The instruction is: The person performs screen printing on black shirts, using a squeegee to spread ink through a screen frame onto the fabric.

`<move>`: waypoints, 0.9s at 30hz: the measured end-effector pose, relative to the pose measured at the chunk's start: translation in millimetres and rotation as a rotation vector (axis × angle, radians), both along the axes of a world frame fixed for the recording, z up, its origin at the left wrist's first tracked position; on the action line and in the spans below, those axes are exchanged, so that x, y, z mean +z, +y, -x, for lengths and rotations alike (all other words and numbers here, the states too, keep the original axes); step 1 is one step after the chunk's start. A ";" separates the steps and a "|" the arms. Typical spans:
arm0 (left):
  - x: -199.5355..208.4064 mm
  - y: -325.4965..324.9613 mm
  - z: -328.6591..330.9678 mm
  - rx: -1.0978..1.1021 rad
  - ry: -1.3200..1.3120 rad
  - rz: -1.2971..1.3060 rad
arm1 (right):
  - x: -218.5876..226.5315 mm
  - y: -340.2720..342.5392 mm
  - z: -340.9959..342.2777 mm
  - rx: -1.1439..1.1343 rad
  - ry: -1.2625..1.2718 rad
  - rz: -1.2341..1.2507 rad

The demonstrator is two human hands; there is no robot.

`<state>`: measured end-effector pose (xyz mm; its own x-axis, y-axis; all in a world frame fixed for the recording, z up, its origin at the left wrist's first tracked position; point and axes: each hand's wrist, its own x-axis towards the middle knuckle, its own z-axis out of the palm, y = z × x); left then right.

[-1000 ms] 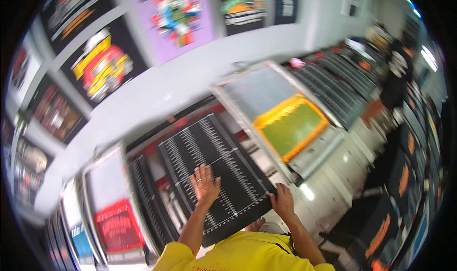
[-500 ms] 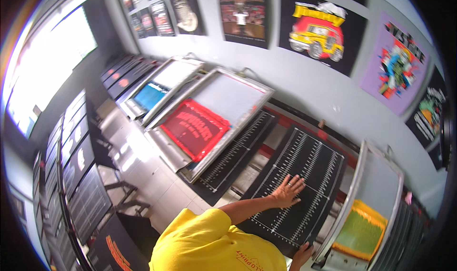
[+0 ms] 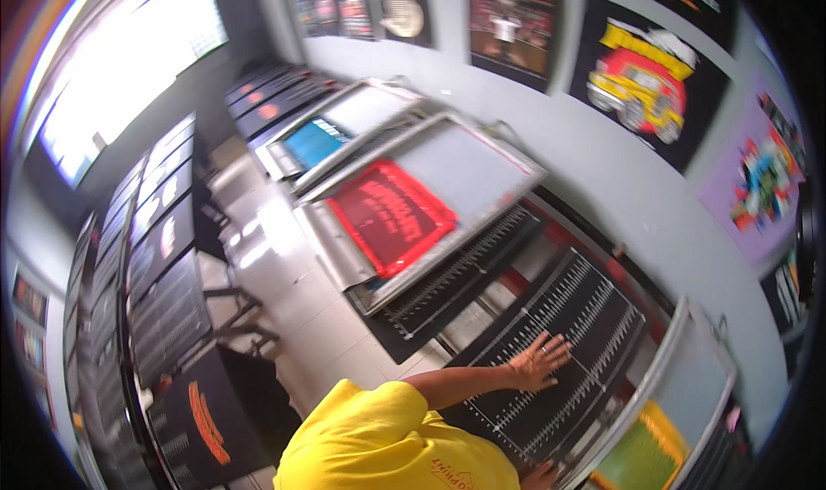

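Lower right: your left hand [image 3: 540, 363], spread wide, rests on the board [image 3: 578, 318]; bottom edge: your right hand [image 3: 540, 476], its grip indiscernible.

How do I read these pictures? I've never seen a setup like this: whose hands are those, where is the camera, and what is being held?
There is no robot here: these are a person's bare hands, seen from above by a wide fisheye camera worn on the head, so straight edges bend. The left hand rests palm down on a black board with white markings, gripping nothing that I can see. The right hand shows only partly at the lower edge, so its grip is unclear. On the left is a framed panel with a red area; on the right, one with a yellow-green area.
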<state>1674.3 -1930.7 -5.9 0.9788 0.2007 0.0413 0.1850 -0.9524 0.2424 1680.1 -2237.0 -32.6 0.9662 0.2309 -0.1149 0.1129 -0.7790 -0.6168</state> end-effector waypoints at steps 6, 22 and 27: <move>6.2 2.2 -10.9 0.024 -0.130 -0.016 | -0.7 -1.2 -10.4 0.018 0.009 -0.161; -17.6 -7.1 -10.3 -0.042 -0.115 -0.039 | 68.6 -20.8 38.7 0.032 -0.014 -0.050; -20.1 -9.0 -12.7 -0.045 -0.089 -0.049 | 127.6 -43.5 38.1 0.101 0.231 -0.266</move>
<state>1687.1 -1939.6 -26.0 0.9788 0.1519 0.1375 0.1213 -0.9705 0.2085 1642.0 -2280.4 94.9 0.8928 0.3747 -0.2502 0.0151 -0.5799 -0.8146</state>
